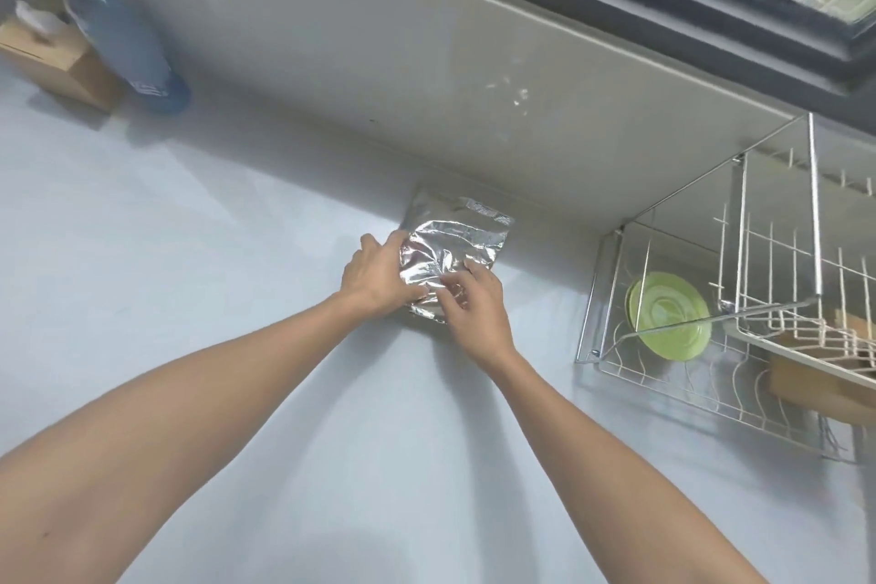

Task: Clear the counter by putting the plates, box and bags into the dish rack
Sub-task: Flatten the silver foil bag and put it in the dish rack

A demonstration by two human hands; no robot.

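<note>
STEP: bag pickup | LEFT: left hand (379,273) curled on foil bag (452,247) edge | RIGHT: right hand (474,299) pinching its near edge; crinkled foil likely needs two-sided support | BAG: on counter (189,299) against wall | TARGET: dish rack (611,299) holding green plate (673,318), box (806,389)

Bright, even light; soft shadows, slight blur, wide-angle bending at edges.

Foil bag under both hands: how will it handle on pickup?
The foil bag is creased and crumpled, so it probably flexes rather than staying stiff. Its shiny skin may be slippery. With the left hand and right hand on it, sagging seems less likely.
</note>
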